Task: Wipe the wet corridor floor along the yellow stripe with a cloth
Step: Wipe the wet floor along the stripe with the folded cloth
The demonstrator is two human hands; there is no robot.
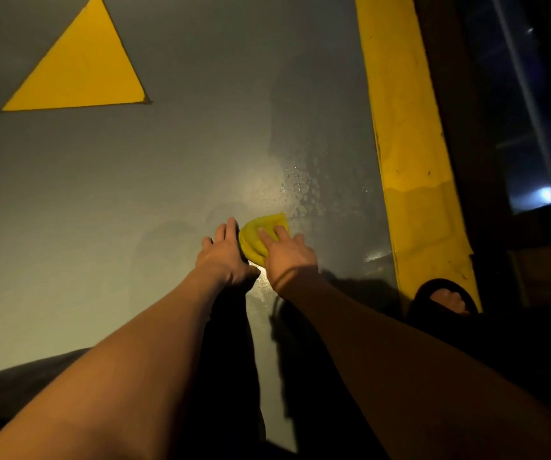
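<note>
Two hands press a cloth on the wet grey corridor floor (pixel 134 194).

A painted yellow triangle (pixel 81 68) marks the floor far left. The left hand (pixel 226 257) lies flat, fingers straight, touching the crumpled yellow cloth (pixel 257 232). The right hand (pixel 289 254) presses it with straight fingers. Water droplets (pixel 300 190) bead just beyond, near the long yellow stripe (pixel 407 144); a black sandal (pixel 443 295) overlaps its near end.
</note>
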